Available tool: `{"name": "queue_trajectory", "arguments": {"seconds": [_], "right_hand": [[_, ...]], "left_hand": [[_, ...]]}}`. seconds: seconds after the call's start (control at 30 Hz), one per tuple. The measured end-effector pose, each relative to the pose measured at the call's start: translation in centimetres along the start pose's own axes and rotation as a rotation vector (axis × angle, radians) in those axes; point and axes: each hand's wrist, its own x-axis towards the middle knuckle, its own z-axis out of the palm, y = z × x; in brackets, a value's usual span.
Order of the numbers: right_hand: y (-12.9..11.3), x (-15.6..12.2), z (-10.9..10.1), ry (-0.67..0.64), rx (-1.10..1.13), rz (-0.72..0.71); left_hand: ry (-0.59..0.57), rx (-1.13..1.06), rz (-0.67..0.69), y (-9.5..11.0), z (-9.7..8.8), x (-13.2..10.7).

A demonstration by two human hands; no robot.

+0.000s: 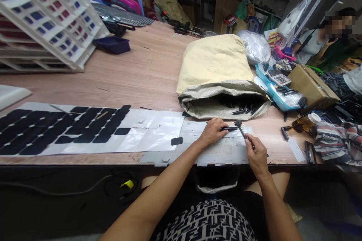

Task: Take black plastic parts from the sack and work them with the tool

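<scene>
Near the front edge of the table, my left hand (214, 131) is closed on a slim black part (229, 128) that points to the right. My right hand (256, 153) grips the dark handle of a small hammer (241, 130), its round head close to the tip of the black part; whether they touch I cannot tell. Beneath both hands lies a pale translucent sheet (226, 150). Just beyond them a cream woven sack (216, 60) lies on its side, its mouth facing me, with several black parts (246, 108) inside.
To the left, a white sheet (149, 135) carries rows of black rounded pads (98, 120). A white plastic crate (53, 19) stands at the back left beside a dark tray (113, 44). On the right are a cardboard box (312, 84), an amber bottle (304, 123) and a person (319, 41).
</scene>
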Motion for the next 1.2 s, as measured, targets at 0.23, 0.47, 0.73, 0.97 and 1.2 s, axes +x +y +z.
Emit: {"name": "queue_trajectory", "arguments": {"seconds": [0.23, 0.47, 0.73, 0.97, 1.2], "right_hand": [[0.4, -0.2, 0.8, -0.021, -0.067, -0.074], [-0.4, 0.1, 1.4, -0.028, -0.012, -0.064], [0.6, 0.6, 1.8, -0.018, -0.082, -0.077], [4.1, 2.7, 0.9, 0.166, -0.487, -0.033], [5.2, 2.5, 1.7, 0.121, -0.652, -0.05]], "left_hand": [[0.017, 0.017, 0.016, -0.4, 0.2, 0.1], [0.001, 0.001, -0.008, -0.1, 0.0, 0.3], [-0.025, -0.014, -0.045, 0.4, -0.5, 0.4], [-0.016, -0.015, -0.057, 0.5, -0.4, 0.4], [-0.012, -0.016, -0.043, 0.6, -0.5, 0.3]]}}
